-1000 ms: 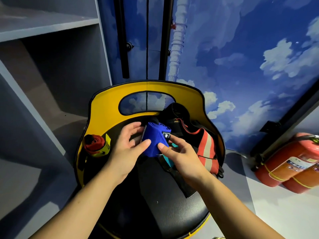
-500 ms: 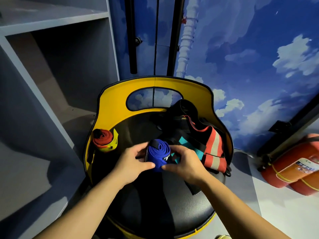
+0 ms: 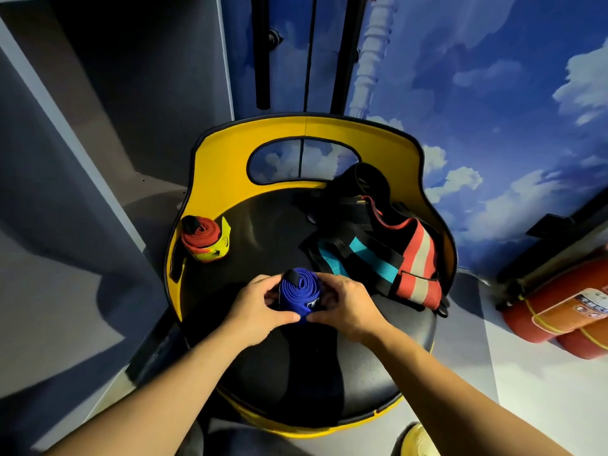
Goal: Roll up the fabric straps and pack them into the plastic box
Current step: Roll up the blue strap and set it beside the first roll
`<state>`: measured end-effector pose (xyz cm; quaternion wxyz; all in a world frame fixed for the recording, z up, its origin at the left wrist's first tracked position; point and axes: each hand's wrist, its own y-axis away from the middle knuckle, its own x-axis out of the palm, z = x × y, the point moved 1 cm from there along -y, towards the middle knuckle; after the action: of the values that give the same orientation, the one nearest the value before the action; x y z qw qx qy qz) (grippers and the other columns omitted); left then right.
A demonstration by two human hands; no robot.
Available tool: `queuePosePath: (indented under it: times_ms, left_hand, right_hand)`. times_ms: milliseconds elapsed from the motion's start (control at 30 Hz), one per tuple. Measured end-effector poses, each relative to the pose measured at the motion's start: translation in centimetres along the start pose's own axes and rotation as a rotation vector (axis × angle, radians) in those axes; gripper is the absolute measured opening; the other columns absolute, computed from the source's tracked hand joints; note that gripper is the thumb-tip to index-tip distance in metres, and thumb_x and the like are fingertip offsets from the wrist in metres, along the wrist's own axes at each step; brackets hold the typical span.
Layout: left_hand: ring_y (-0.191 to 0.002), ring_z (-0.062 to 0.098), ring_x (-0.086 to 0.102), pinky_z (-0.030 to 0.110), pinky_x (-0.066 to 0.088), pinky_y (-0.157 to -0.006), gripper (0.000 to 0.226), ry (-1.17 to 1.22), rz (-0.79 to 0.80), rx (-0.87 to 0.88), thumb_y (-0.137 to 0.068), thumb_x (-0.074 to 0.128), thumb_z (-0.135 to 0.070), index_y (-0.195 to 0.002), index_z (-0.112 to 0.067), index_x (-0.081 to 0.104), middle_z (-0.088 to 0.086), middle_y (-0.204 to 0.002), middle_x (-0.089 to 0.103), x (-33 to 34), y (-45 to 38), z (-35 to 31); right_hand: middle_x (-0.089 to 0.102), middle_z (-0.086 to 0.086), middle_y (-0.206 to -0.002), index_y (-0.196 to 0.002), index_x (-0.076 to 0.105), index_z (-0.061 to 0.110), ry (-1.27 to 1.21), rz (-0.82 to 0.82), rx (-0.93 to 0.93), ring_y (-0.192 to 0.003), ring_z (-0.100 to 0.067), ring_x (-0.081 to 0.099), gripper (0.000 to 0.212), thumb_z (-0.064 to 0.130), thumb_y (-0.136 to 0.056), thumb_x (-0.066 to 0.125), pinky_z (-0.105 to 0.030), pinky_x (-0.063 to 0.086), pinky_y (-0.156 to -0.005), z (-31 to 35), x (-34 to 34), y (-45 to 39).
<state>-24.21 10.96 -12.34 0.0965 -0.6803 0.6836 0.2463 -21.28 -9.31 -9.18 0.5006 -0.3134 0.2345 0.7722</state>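
The setting appears to be a commercial indoor venue, possibly a gym or play facility; the exact type cannot be confirmed. Indicators: a wall mural [image 3: 493, 93] of blue sky and clouds across the upper right of the frame, two red fire extinguishers [image 3: 559, 311] on the floor at right, grey built-in shelving [image 3: 82, 143] at left, and a yellow-backed black stool [image 3: 306, 153] at centre.
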Motion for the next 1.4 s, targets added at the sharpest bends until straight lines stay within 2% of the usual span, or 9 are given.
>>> queuePosePath:
  times_ms: [133,400,600,733,900,1033,1167,1267,1400]
  left_hand:
    - [-0.104,0.012,0.063,0.037,0.054,-0.095,0.082,-0.128,-0.053,0.065,-0.058,0.095,-0.032,-0.134,-0.024,0.063,-0.015,-0.111,0.061,0.3,0.3,-0.6]
    - [-0.110,0.014,0.056,0.035,0.049,-0.100,0.073,-0.260,-0.053,0.080,-0.072,0.087,-0.036,-0.138,-0.021,0.060,-0.012,-0.118,0.057,1.0,-0.1,-0.5]
    - [-0.112,0.013,0.058,0.035,0.051,-0.100,0.086,-0.209,-0.049,0.057,-0.064,0.091,-0.041,-0.141,-0.023,0.056,-0.011,-0.128,0.052,0.1,-0.4,-0.8]
    - [-0.096,0.004,0.063,0.031,0.057,-0.089,0.087,-0.078,-0.097,0.025,-0.060,0.094,-0.030,-0.139,-0.023,0.057,-0.012,-0.118,0.060,-0.1,-0.2,-0.8]
    - [-0.096,0.005,0.067,0.035,0.058,-0.092,0.078,0.050,-0.166,0.001,-0.062,0.093,-0.019,-0.130,-0.027,0.058,-0.015,-0.112,0.066,-1.5,-0.8,-0.8]
    - [-0.096,0.010,0.068,0.040,0.057,-0.093,0.075,0.029,-0.210,0.034,-0.062,0.093,-0.016,-0.127,-0.030,0.058,-0.016,-0.109,0.066,-4.8,-3.4,-1.9]
    - [-0.104,0.016,0.067,0.043,0.056,-0.096,0.091,-0.173,-0.234,0.032,-0.054,0.092,-0.043,-0.135,-0.022,0.056,-0.004,-0.120,0.067,-8.9,-6.8,-3.0]
    - [-0.124,0.021,0.052,0.041,0.045,-0.104,0.082,-0.542,-0.222,0.034,-0.067,0.083,-0.057,-0.137,-0.025,0.053,-0.003,-0.127,0.063,-11.3,-8.7,-4.3]
    - [-0.121,0.020,0.044,0.041,0.032,-0.103,0.073,-0.905,-0.232,0.121,-0.068,0.063,-0.080,-0.123,-0.031,0.058,-0.006,-0.118,0.065,-13.4,-11.3,-4.0]
  right_hand:
    - [0.067,0.001,-0.108,-0.132,0.062,0.018,0.020,-0.038,-0.013,-0.093,-0.014,0.064,0.080,0.022,-0.059,0.094,-0.031,0.054,-0.086,-0.2,0.4,-0.1]
    - [0.066,0.002,-0.109,-0.128,0.064,0.017,0.068,-0.023,-0.005,-0.092,-0.010,0.060,0.069,0.022,-0.065,0.091,-0.008,0.042,-0.078,-0.1,0.5,-0.2]
    - [0.063,0.010,-0.104,-0.136,0.055,0.024,-0.070,-0.034,0.078,-0.086,-0.003,0.060,0.078,0.021,-0.066,0.089,-0.010,0.046,-0.075,0.0,0.7,-0.3]
    - [0.064,0.015,-0.092,-0.121,0.059,0.017,-0.199,-0.064,0.192,-0.074,-0.003,0.059,0.062,0.012,-0.067,0.090,-0.009,0.049,-0.068,0.2,1.1,-0.1]
    - [0.068,0.010,-0.097,-0.123,0.063,0.020,-0.176,-0.126,0.115,-0.088,-0.008,0.065,0.061,0.013,-0.068,0.089,-0.025,0.056,-0.082,2.1,0.9,-1.6]
    - [0.065,0.012,-0.092,-0.122,0.063,0.020,-0.165,-0.152,0.031,-0.079,-0.007,0.062,0.057,0.013,-0.070,0.086,-0.017,0.051,-0.074,4.5,0.6,-5.1]
    - [0.063,0.008,-0.089,-0.124,0.063,0.015,-0.139,-0.136,-0.006,-0.070,-0.002,0.053,0.058,0.012,-0.071,0.085,-0.006,0.041,-0.066,6.1,0.7,-10.0]
    - [0.059,0.010,-0.091,-0.129,0.060,0.014,-0.099,-0.098,-0.027,-0.072,0.000,0.053,0.059,0.013,-0.074,0.084,-0.003,0.039,-0.065,6.6,1.1,-13.3]
    - [0.060,0.006,-0.091,-0.129,0.061,0.013,-0.060,-0.093,-0.038,-0.078,-0.010,0.056,0.058,0.013,-0.075,0.083,-0.014,0.042,-0.072,6.5,2.4,-16.8]
